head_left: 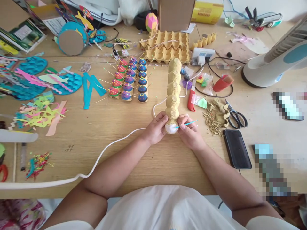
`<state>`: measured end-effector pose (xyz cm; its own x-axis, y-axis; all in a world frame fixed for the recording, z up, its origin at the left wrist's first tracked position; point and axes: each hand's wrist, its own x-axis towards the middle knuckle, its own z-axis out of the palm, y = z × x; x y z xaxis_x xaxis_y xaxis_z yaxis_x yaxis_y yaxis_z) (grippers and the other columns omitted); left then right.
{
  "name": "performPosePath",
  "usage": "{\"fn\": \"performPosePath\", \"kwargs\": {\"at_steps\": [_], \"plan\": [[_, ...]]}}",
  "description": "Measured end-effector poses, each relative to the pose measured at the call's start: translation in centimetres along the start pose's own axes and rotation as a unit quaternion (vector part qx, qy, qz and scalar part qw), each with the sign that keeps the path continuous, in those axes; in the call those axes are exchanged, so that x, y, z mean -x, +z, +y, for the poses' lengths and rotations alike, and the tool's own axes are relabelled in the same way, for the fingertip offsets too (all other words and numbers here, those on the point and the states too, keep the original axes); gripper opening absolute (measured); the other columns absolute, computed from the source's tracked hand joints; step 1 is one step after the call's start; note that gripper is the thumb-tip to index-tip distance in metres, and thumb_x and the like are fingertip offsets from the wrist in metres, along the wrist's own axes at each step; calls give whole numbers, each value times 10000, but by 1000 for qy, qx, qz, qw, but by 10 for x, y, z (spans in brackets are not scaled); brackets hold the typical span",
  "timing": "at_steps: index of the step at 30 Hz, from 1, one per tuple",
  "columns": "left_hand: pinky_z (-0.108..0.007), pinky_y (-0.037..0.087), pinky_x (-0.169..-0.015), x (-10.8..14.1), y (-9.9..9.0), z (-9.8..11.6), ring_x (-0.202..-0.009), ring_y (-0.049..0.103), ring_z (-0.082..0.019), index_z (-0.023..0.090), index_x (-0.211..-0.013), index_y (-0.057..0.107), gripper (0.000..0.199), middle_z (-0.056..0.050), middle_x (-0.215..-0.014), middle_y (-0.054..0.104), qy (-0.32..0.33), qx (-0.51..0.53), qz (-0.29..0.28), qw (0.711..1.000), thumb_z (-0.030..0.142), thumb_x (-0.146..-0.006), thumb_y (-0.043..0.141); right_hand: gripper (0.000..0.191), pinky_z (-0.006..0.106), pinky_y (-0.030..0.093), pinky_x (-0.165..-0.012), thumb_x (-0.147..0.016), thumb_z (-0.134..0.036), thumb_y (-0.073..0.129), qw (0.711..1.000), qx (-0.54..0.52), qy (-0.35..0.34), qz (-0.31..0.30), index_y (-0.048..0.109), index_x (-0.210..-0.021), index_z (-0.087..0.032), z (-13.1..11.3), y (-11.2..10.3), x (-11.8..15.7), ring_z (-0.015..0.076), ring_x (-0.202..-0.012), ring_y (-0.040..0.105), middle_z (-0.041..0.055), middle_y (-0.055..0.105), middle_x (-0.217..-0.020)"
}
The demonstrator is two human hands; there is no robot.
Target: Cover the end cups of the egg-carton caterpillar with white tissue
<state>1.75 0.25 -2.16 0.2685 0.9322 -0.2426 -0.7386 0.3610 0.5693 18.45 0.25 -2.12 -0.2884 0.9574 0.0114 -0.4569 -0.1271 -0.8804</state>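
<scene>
While the left hand [157, 129] grips the near end of the bumpy yellow strip [173, 92], fingers narrowed along its left side, the right hand [191, 131] pinches a thin blue stick [189, 123], tip at the white patch [171, 128] on that end. The strip points away from the person, its far end just short of the egg tray [168, 44]; contact with the table [163, 166] cannot be told. Left of the strip: three painted rows [129, 80], a gap between. Right side, tighter: red-handled knife [191, 100], then brown scraps [213, 119] beside the scissors [237, 118], black phone [238, 148] nearer the person. White cable [105, 150] crosses by the left forearm. Between the forearms, wood grain shows down to the white shirt [168, 207] at the front edge.
</scene>
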Motion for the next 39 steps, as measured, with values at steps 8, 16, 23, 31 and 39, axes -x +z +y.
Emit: {"fn": "performPosePath", "kwargs": {"at_steps": [8, 16, 23, 31, 39], "plan": [[-204, 548, -700, 0, 1, 3, -791, 732, -105, 221, -942, 704, 231, 33, -946, 803, 5, -9, -2, 1000, 322, -880, 902, 419, 317, 427, -726, -762, -528, 945, 999, -40, 24, 19, 617, -817, -273, -1, -1, -3, 199, -871, 471, 20, 517, -964], [-248, 534, -700, 0, 0, 1, -805, 736, -141, 227, -1021, 736, 211, 3, -948, 804, -3, -15, 4, 1000, 396, -944, 836, 400, 309, 385, -693, -783, -509, 952, 1000, -9, 3, -1, 639, -799, -259, -1, 4, -1, 171, -799, 433, 6, 482, -912], [-271, 556, -776, 1, 3, 0, -879, 751, -147, 208, -1038, 769, 250, -17, -1033, 818, -6, -10, 16, 1000, 448, -976, 794, 382, 332, 410, -741, -804, -543, 939, 997, 64, -36, 0, 677, -825, -266, 4, 4, 0, 183, -826, 474, 6, 530, -890], [-247, 538, -773, 1, 5, -3, -847, 728, -125, 215, -979, 727, 190, 16, -915, 771, 27, -24, 13, 999, 400, -1009, 760, 377, 340, 419, -773, -826, -551, 926, 990, 119, -73, 2, 683, -816, -263, 7, 4, -1, 173, -817, 511, -2, 576, -872], [-235, 514, -734, 3, 7, -6, -799, 684, -116, 230, -881, 640, 246, 38, -858, 721, 56, -38, 43, 997, 390, -979, 799, 376, 373, 446, -834, -857, -556, 892, 976, 195, -92, -11, 684, -773, -254, 0, 4, -2, 191, -845, 516, 12, 564, -863]]}}
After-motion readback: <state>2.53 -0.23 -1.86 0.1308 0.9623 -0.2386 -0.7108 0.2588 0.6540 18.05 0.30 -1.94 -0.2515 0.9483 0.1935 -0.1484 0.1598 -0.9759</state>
